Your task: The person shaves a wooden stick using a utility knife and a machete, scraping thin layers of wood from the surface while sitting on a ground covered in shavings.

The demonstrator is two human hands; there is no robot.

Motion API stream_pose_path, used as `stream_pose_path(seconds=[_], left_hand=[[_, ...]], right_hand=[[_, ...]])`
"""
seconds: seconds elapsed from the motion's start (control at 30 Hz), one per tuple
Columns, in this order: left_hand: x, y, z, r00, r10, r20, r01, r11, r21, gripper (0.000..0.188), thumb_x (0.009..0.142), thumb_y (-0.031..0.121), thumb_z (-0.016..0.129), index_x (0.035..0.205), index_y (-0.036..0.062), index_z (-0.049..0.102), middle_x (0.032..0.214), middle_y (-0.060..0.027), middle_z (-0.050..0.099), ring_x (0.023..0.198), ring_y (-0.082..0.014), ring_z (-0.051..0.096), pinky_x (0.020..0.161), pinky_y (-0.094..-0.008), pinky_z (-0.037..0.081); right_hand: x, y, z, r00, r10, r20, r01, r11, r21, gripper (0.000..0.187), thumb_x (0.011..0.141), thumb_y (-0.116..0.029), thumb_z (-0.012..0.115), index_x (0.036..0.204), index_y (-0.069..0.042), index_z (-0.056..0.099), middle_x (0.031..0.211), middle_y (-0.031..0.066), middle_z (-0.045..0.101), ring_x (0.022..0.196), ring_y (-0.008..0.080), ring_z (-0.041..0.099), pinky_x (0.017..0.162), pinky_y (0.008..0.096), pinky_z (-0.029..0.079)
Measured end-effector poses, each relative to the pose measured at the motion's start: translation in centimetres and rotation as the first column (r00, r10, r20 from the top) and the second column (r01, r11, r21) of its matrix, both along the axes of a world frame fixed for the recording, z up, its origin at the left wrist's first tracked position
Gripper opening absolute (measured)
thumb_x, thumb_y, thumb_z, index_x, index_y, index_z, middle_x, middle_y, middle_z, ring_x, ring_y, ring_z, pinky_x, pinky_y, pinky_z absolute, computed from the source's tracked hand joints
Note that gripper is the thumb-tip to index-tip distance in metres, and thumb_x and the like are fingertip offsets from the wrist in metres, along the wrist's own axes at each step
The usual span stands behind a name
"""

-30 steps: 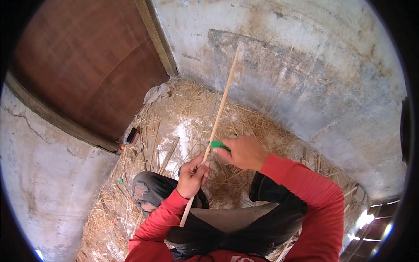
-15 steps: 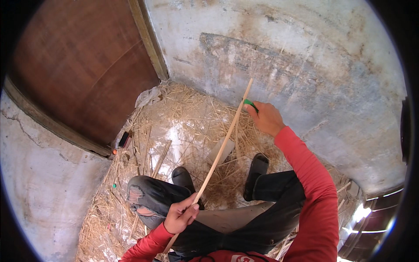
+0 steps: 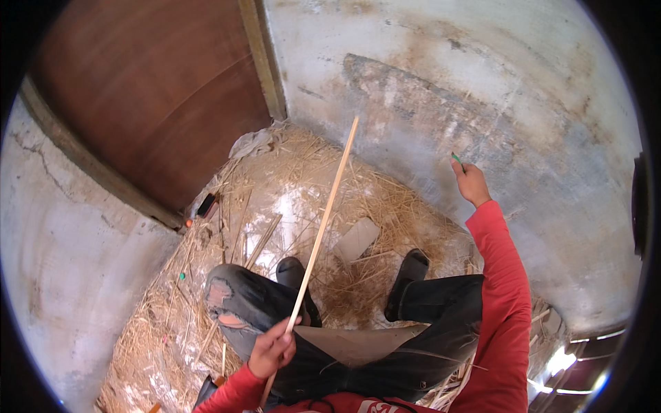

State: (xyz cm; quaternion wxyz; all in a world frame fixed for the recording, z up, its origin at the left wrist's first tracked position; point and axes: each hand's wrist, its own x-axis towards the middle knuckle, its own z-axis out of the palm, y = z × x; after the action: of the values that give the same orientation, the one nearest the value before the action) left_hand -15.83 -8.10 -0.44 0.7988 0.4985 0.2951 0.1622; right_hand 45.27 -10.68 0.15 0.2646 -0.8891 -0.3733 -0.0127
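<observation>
A long, thin pale wooden stick [image 3: 322, 224] slants up from my lap to a point in front of the wall. My left hand [image 3: 272, 350] is closed round its lower part, over my left thigh. My right hand [image 3: 473, 184] is off to the right, apart from the stick. Its fingers are closed on a small green tool [image 3: 456, 158], mostly hidden in the grip, so its exact kind does not show. A beige cloth or sheet [image 3: 361, 343] stretches between my thighs, below the stick.
Straw-like strips and shavings [image 3: 385, 199] litter the floor. A pale flat block [image 3: 357, 239] lies ahead of my feet. A stained wall [image 3: 441, 131] rises in front, and a brown door panel [image 3: 158, 89] stands at left. Near its frame [image 3: 265, 62] is a crumpled pale cloth [image 3: 252, 143].
My right hand with the green tool has moved right, away from the stick it was against. The stick's far end has swung left, and my left hand has shifted slightly left and down.
</observation>
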Motion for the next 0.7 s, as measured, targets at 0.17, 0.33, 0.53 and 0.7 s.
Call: stream_pose_path(seconds=[0.17,0.33,0.53,0.7], left_hand=[[5.3,2.4,0.8,0.988,0.009,0.154,-0.011,1.0,0.015,0.044,0.112,0.018,0.042,0.152,-0.0004,0.041,0.066,0.0045,0.036,0.051,-0.005,0.032,0.047,-0.0202,0.031],[9.6,2.7,1.4,0.977,0.013,0.211,-0.013,1.0,-0.004,0.045,0.112,0.021,0.043,0.151,0.0004,0.042,0.067,0.0044,0.034,0.05,-0.0048,0.028,0.046,-0.0211,0.027],[14.0,1.7,2.4,0.976,-0.055,0.209,0.052,0.998,0.02,0.047,0.111,0.024,0.046,0.151,0.0,0.043,0.068,0.0043,0.034,0.05,-0.0051,0.025,0.046,-0.0212,0.026],[15.1,1.7,2.3,0.969,-0.038,0.244,0.049,0.998,-0.038,0.046,0.111,0.024,0.046,0.15,-0.0013,0.043,0.067,0.0049,0.032,0.052,-0.005,0.025,0.047,-0.0214,0.026]], right_hand=[[-9.8,2.7,5.0,0.918,0.317,-0.238,-0.274,0.941,0.2,0.053,0.101,-0.048,0.059,0.092,0.004,0.067,0.073,0.0144,0.061,0.069,0.0286,0.059,0.067,0.0431,0.045],[-18.1,3.0,6.2,0.661,0.632,-0.405,-0.496,0.773,0.396,0.043,0.097,-0.043,0.069,0.102,0.0,0.07,0.07,0.0035,0.052,0.067,0.0157,0.05,0.064,0.035,0.042],[-23.8,1.7,6.4,0.484,0.723,-0.493,-0.556,0.689,0.464,0.035,0.097,-0.036,0.071,0.104,-0.001,0.07,0.074,0.003,0.058,0.07,0.0131,0.053,0.068,0.0329,0.045],[-22.2,1.9,5.1,0.344,0.703,-0.622,-0.54,0.691,0.481,0.032,0.099,-0.029,0.07,0.113,-0.001,0.067,0.09,0.0027,0.065,0.089,0.012,0.059,0.081,0.0304,0.048]])
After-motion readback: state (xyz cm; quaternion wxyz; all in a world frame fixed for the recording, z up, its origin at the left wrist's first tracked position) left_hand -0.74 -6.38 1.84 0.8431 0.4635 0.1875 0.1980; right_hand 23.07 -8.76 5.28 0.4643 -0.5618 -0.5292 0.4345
